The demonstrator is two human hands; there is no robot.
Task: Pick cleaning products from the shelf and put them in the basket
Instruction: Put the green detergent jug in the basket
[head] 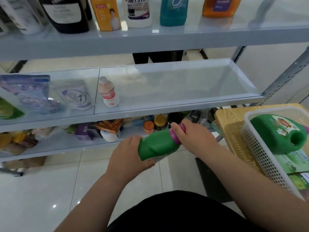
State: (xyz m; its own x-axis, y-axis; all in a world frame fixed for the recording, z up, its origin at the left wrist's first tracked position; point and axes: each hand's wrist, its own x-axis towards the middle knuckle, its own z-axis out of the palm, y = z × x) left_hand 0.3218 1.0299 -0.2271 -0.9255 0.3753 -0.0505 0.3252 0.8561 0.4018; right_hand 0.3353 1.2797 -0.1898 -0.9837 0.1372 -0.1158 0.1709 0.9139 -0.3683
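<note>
Fingers [135,140] of your left hand [127,153] curl round the base of the green bottle [158,144] and your right hand [190,136] grips its pink cap [173,135] — you hold it tilted in the air, cap to the right. Just right of it the white basket [260,153] sits on a wooden table [224,118], with a big green jug [277,133] lying on its side inside. Behind your hands jars [160,121] crowd the bottom shelf [66,144]; a small bottle [108,92] and a pale pouch [75,94] stand on the middle shelf [167,87] — taller bottles [138,12] line the top.

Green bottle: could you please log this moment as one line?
left hand: grips green bottle base | right hand: grips pink cap | basket: holds green jug
</note>
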